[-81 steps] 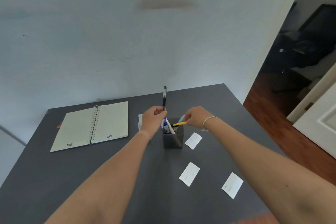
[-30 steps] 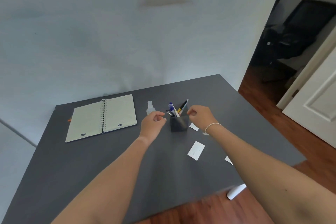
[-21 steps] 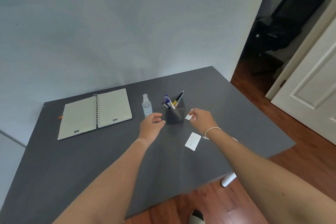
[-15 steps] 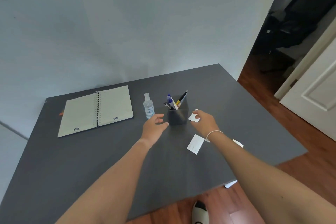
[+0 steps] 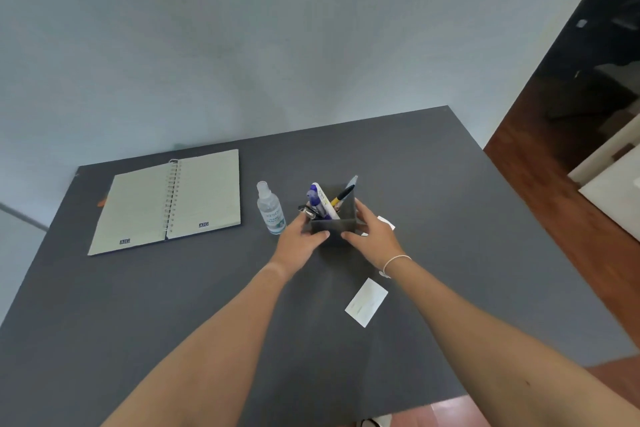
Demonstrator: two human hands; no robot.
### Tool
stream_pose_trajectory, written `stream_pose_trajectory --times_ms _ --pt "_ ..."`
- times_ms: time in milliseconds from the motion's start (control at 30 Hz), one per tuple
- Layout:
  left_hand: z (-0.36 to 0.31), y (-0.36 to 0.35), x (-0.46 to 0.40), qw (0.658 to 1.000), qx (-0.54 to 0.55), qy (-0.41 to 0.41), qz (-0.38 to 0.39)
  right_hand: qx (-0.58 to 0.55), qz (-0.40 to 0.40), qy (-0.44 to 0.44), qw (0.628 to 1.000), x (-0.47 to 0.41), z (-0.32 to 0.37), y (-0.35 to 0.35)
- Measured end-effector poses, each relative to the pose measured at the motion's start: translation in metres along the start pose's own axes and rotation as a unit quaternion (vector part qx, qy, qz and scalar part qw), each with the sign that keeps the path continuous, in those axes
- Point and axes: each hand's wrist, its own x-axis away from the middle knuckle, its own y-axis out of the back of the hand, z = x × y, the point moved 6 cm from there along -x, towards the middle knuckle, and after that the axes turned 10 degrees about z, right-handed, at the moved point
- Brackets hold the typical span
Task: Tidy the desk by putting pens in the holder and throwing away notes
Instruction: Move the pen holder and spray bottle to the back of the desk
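Open notebook (image 5: 166,201) lying far left on the desk (image 5: 173,305), spray bottle (image 5: 270,209) upright beside it. Left hand (image 5: 298,243) and right hand (image 5: 372,236) curled around opposite sides of the pen holder (image 5: 334,230), pens (image 5: 323,204) already standing inside. Best handled by keeping the holder level, sliding rather than tilting. One note (image 5: 367,302) lying near right; another note (image 5: 387,222) mostly hidden behind the right hand. Bin for notes nowhere visible. Writing on notes unreadable.
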Motion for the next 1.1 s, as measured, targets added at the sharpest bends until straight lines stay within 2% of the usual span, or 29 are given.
stream_pose_trajectory --times_ms 200,500,733,1100 --pt "-0.021 -0.003 -0.023 1.0 -0.014 -0.008 -0.013 -0.022 0.003 0.017 1.0 -0.022 0.013 0.023" --pt "-0.076 -0.001 -0.081 0.996 -0.009 -0.046 -0.072 0.007 0.014 0.068 0.998 -0.07 0.062 0.08" --pt "-0.1 0.005 -0.139 0.996 -0.014 -0.024 -0.084 0.015 0.024 0.068 0.997 -0.124 0.078 0.111" --pt "-0.091 0.014 -0.216 0.996 -0.02 0.013 -0.087 0.034 0.043 0.042 0.998 -0.204 0.062 0.127"
